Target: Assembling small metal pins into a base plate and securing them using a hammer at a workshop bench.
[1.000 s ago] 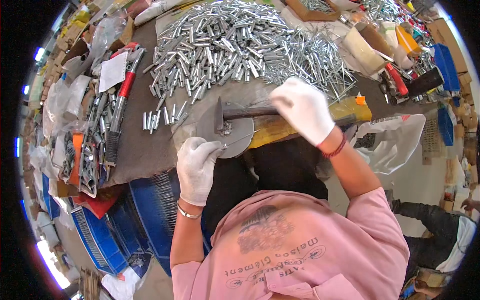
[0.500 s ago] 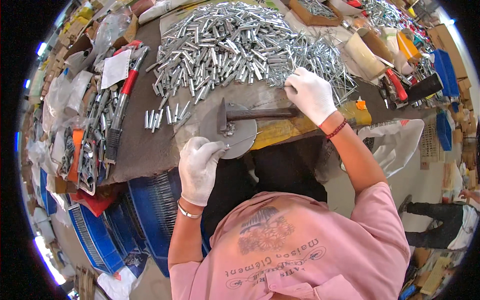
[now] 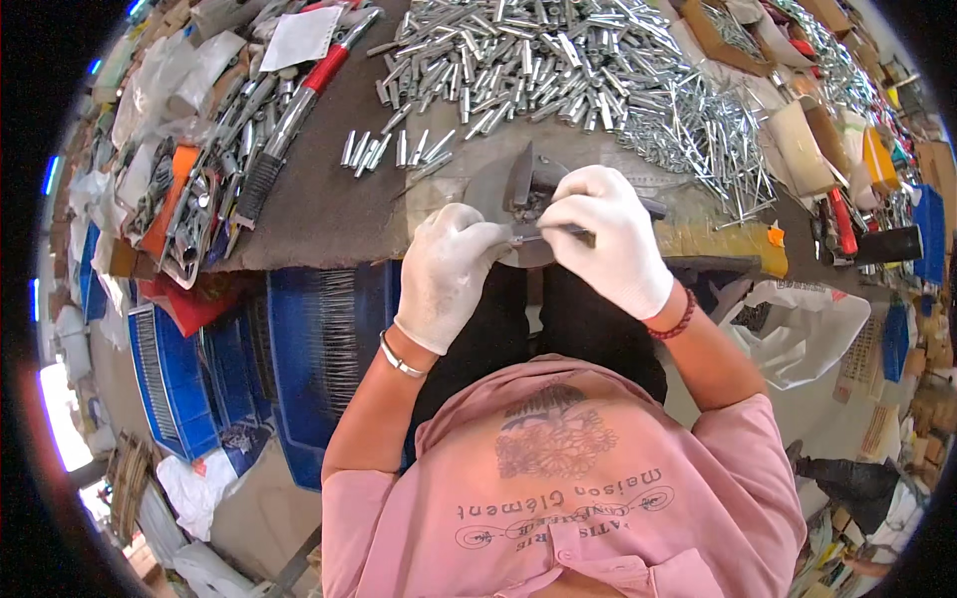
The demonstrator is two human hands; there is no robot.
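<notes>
My left hand [image 3: 449, 267], in a white glove, pinches a small metal pin [image 3: 522, 240] at its fingertips. My right hand [image 3: 610, 244], gloved too, meets it from the other side, its fingers closed around a short grey metal tube [image 3: 580, 234]. Where the two pieces meet is mostly covered by fingers. Just beyond the hands, a hammer [image 3: 519, 177] lies with its head on a round metal plate [image 3: 485, 181]; my right hand hides part of its handle.
Behind lies a heap of metal tubes [image 3: 498, 70], with thin long pins [image 3: 703, 149] to its right. Several tubes [image 3: 367, 152] lie in a short row. Hand tools [image 3: 299, 105] crowd the left. Blue bins [image 3: 299, 379] stand below the table edge.
My right hand has come back from the pin pile to meet my left hand over the plate's near edge. The view has shifted, so the table appears farther up and right.
</notes>
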